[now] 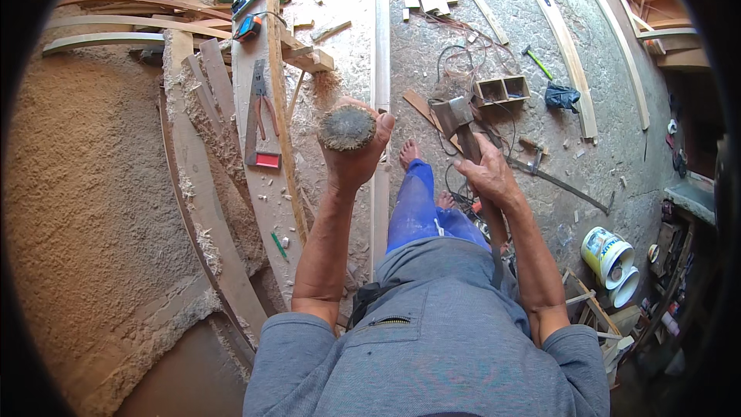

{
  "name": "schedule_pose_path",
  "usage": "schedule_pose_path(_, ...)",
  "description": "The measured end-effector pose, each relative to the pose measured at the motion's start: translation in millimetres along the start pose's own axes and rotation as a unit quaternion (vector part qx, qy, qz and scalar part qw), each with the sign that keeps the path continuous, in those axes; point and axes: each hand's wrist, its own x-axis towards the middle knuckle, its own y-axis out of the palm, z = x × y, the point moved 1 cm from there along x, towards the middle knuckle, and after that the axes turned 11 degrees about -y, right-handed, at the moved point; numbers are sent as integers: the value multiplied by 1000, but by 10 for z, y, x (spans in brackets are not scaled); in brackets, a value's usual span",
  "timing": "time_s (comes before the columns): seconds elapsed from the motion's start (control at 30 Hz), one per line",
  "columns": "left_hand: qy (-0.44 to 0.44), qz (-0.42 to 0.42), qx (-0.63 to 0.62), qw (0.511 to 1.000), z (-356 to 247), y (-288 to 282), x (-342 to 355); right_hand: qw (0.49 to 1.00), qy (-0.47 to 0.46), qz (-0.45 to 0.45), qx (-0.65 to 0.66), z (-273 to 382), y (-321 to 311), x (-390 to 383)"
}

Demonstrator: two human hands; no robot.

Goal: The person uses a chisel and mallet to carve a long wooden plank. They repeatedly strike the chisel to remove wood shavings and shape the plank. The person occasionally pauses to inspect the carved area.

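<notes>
Head: likely hammer (454,117) in right hand (492,173); round-ended piece (346,128) in left hand (355,164).

A grey short-sleeved fabric shirt (471,355) with a short dark toothed zip (391,320) is worn over bright blue, pale-smudged trousers (409,212); the feet (410,153) are bare.

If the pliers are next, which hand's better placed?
Probably left: the left hand is nearer the pliers on the plank, though it holds a round wooden piece. The right hand, farther off, grips a hammer-like tool.

Rough grey flr (598,174) — bright nr top, dim rt edge.
</notes>
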Motion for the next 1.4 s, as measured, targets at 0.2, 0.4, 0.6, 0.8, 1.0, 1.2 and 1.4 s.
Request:
schedule_pose_path(0.2,-54,18,-48,997,242,13,-165,997,55,34,50,-36,29,-326)
schedule_pose_path(0.4,-5,-39,-3,999,183,83,-227,998,24,-28,40,-139,84,-465)
schedule_pose_path(0.6,-26,-5,-30,999,191,45,-248,996,25,-63,65,-82,82,-492)
schedule_pose_path(0.8,5,7,25,1000,323,95,-273,993,23,-52,104,-68,130,-532)
schedule_pose_path(1.0,77,38,80,993,580,284,-489,962,-259,-21,-88,704,-32,-597)
schedule_pose_path(1.2,57,72,81,993,614,168,-478,833,-502,-151,-174,1595,-42,-842)
schedule_pose_path(1.4,112,73,29,991,455,314,-411,887,-309,31,-342,722,156,-483)
